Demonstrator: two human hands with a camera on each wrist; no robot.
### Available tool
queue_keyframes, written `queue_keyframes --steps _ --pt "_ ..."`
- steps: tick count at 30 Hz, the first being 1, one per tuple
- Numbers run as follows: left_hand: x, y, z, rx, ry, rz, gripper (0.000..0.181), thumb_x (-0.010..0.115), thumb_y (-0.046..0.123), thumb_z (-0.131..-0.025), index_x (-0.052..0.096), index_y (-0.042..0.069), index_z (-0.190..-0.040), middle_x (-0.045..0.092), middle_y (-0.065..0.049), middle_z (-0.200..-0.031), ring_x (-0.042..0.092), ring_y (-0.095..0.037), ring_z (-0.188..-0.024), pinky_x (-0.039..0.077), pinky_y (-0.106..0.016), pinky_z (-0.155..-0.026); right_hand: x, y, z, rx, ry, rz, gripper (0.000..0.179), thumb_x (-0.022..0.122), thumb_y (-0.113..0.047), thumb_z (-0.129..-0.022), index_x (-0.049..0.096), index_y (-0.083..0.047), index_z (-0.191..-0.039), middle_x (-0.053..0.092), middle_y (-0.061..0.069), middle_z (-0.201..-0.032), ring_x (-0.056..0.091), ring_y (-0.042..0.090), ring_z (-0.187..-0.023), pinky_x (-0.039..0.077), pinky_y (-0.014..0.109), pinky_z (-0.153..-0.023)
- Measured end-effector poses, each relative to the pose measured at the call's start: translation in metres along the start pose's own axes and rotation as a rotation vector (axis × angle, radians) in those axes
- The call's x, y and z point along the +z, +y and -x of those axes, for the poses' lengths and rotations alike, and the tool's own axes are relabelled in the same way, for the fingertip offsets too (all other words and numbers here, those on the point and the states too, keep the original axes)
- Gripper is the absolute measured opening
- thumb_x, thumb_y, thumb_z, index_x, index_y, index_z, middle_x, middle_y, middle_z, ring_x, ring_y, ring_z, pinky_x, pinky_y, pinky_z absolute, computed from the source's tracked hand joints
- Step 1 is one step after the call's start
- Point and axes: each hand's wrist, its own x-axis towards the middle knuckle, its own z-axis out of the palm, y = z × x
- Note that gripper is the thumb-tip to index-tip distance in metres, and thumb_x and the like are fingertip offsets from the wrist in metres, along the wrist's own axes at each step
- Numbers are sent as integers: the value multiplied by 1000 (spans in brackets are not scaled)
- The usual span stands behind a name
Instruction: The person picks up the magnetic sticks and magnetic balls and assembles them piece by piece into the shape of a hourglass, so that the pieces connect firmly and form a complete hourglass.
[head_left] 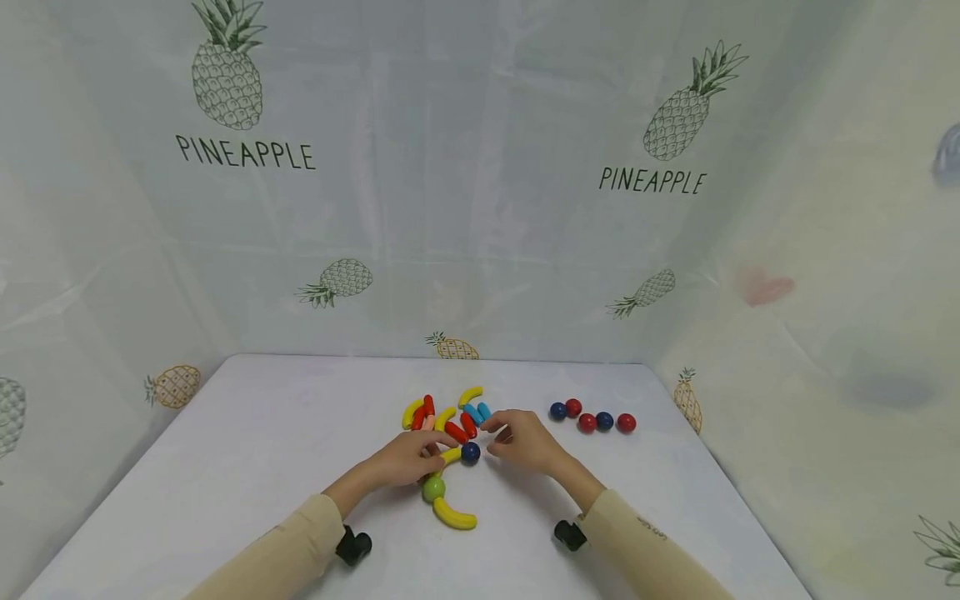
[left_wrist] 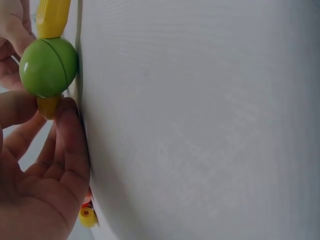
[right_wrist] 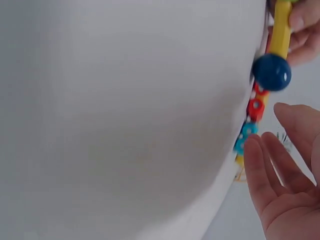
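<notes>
My left hand [head_left: 408, 458] pinches a yellow curved rod [head_left: 450, 455] between thumb and fingers. That rod meets a green ball [head_left: 433, 489] at one end and a dark blue ball [head_left: 470, 452] at the other. From the green ball a second yellow curved rod [head_left: 455, 516] reaches toward the front. My right hand [head_left: 525, 442] is beside the blue ball, apart from it; in the right wrist view its thumb and fingers stand spread with nothing between them. The left wrist view shows the green ball [left_wrist: 48, 67] right above my left thumb.
Behind my hands lie loose red rods [head_left: 468, 425], blue rods [head_left: 473, 414] and several yellow curved rods [head_left: 470, 397]. Farther right, red balls [head_left: 626, 423] and dark blue balls [head_left: 604, 421] rest on the white table [head_left: 262, 442]. A pineapple-print curtain [head_left: 480, 208] encloses the back and sides.
</notes>
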Motion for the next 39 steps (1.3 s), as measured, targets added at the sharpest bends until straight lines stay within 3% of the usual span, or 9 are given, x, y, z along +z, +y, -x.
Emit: queue_keyframes --steps 10,20,29,35,39 --pt "0 0 1 -20 -2 9 34 71 19 -100 69 21 -135 65 -1 -104 64 -18 -81 60 -33 -73 -12 7 -16 13 24 36 30 75 0 -96 73 0 -125 73 16 -123 70 35 -108 62 47 -94" --pt "-2 -2 1 -11 -16 1 33 70 21 -102 69 22 -134 64 -1 -102 63 -18 -80 59 -32 -74 -17 21 -55 7 42 149 31 75 -6 -99 73 -5 -129 72 13 -128 67 33 -114 61 44 -97" --pt "-3 -4 1 -23 -23 8 33 70 21 -102 69 22 -135 63 -2 -101 63 -18 -79 58 -32 -73 -11 33 -86 50 22 159 31 70 -7 -102 72 -10 -133 68 11 -134 63 33 -124 55 48 -106" --pt "-5 -3 0 -16 -21 7 33 70 20 -102 69 20 -135 63 -2 -100 63 -18 -79 58 -32 -73 -6 37 -101 72 1 198 30 65 -10 -105 72 -16 -134 66 8 -143 58 30 -136 46 51 -116" --pt "-5 -1 0 -25 -22 12 34 70 19 -101 69 20 -135 63 -2 -100 63 -18 -79 58 -31 -73 -6 38 -105 99 -16 197 27 64 -11 -106 74 -14 -131 69 8 -137 61 30 -131 48 51 -115"
